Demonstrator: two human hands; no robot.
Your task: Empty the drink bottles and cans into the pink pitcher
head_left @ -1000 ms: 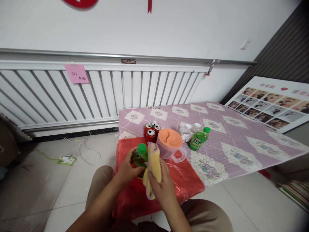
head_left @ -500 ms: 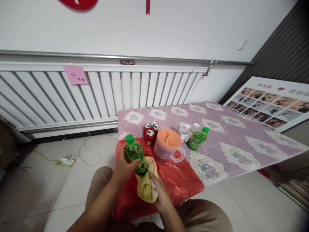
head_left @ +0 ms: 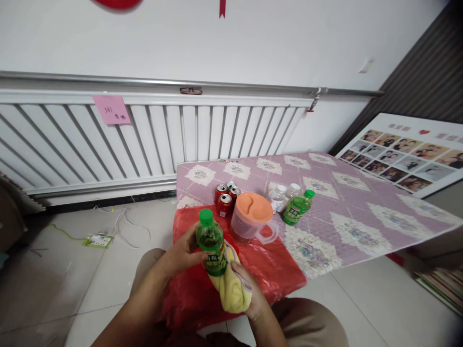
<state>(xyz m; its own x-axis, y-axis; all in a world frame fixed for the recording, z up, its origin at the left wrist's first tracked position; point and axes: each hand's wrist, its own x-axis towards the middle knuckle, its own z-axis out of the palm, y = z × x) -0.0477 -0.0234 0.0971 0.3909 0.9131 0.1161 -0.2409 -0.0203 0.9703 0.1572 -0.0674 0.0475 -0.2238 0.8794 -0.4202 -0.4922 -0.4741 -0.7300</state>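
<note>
My left hand (head_left: 190,248) is wrapped round a green drink bottle (head_left: 211,241) with a green cap, held tilted over the red plastic sheet (head_left: 275,267). In my right hand (head_left: 251,291) is a bunched yellow cloth (head_left: 233,291) with a purple edge, pressed against the bottle's lower part. Just beyond stands a clear pitcher (head_left: 242,226) with an orange lid (head_left: 255,206). Several red drink cans (head_left: 224,205) stand in a cluster to its left.
Right of the pitcher are a second green bottle (head_left: 297,208) and two white-capped bottles (head_left: 278,197). A purple floral tablecloth (head_left: 352,226) covers the table. Behind it runs a white radiator (head_left: 155,140). A power strip (head_left: 97,241) with cables lies on the floor at left.
The bottle has shifted right and slightly down, its label turned to a different side. My right hand and the cloth have moved right and a little down with it.
</note>
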